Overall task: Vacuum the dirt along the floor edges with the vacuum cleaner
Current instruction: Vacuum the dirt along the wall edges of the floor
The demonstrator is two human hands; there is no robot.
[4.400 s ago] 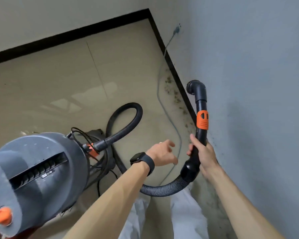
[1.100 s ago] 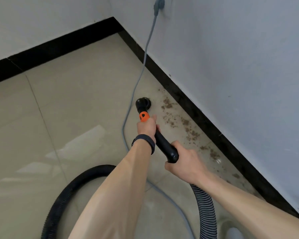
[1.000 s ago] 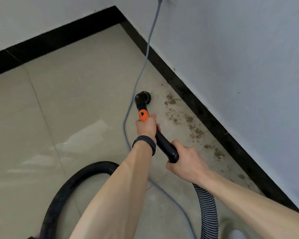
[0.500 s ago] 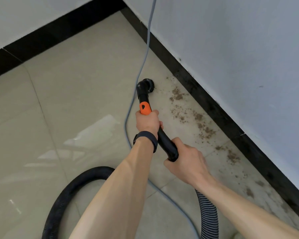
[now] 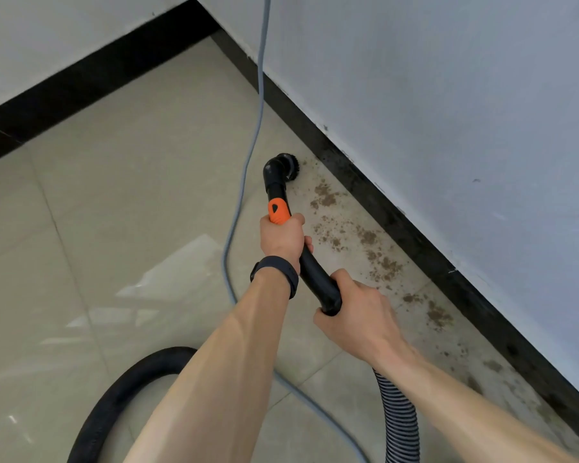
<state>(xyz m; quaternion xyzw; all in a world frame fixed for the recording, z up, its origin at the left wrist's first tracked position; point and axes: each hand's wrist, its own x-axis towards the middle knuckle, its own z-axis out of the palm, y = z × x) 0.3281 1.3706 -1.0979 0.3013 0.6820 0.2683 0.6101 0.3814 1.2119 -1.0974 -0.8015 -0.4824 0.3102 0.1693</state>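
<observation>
- the left hand [image 5: 281, 237], wearing a black wristband [image 5: 276, 270], has its fingers wrapped round the black rigid vacuum wand [image 5: 315, 275] just below its orange collar [image 5: 278, 210].
- the right hand [image 5: 358, 319] grips the wand's rear end, fingers curled round it, where the ribbed black-and-grey hose [image 5: 398, 416] joins.
- the round black brush nozzle [image 5: 286, 165] is down at the glossy beige tiled floor [image 5: 131, 195], near the black skirting [image 5: 415, 235], at the far end of a trail of brown dirt crumbs [image 5: 365, 235] along that edge.
- a thin grey power cord [image 5: 244, 182] runs across the floor left of the nozzle.
</observation>
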